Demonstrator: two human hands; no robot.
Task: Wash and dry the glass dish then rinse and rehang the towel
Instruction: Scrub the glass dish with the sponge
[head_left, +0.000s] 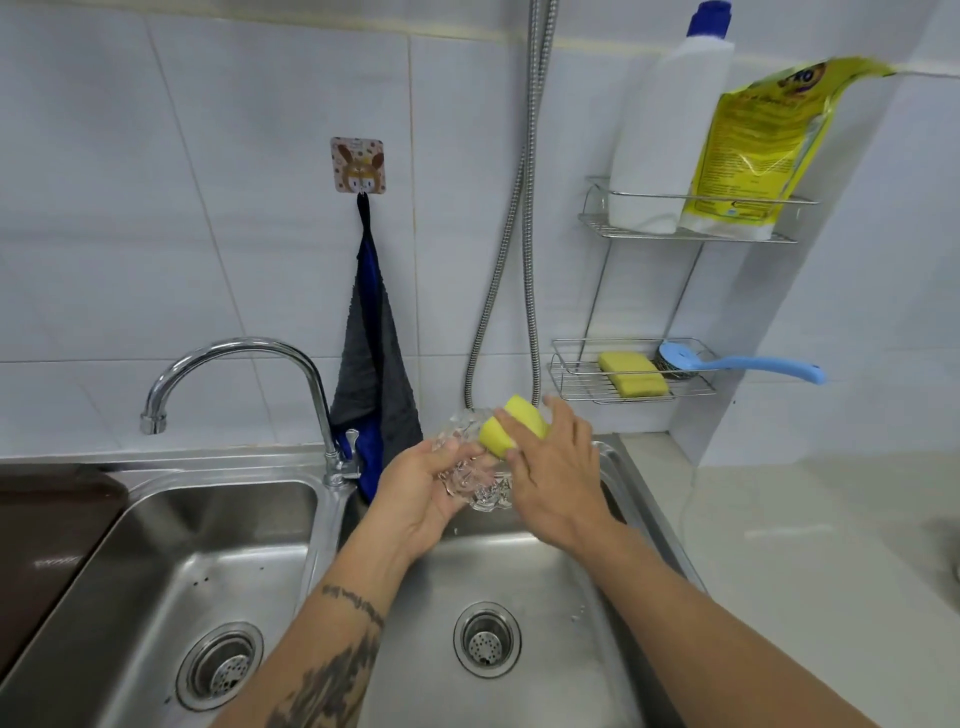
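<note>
Above the right basin (550, 587) of a steel double sink, the left hand (415, 499) holds a clear cut-glass dish (475, 480) clear of the basin floor, with its fingers curled round the dish's near side. The right hand (558, 480) grips a yellow sponge (514, 428) between thumb and fingers, and the sponge presses against the upper part of the dish.

Just behind the hands, a grey and blue towel (371, 364) hangs by its loop from a cartoon sticker hook (357, 165) on the white tiled wall. Its lower end falls behind the chrome faucet (234, 356), whose spout arches over the left basin (208, 561).

A metal hose (530, 208) runs down the wall. To its right, a wire rack (691, 236) carries a white bottle (665, 135) with a blue cap and a yellow pouch (753, 150) on its upper shelf. Its lower shelf holds a second sponge (631, 374) and a blue-handled scrubber (748, 364). A pale surface (810, 551) adjoins the sink on the right.
</note>
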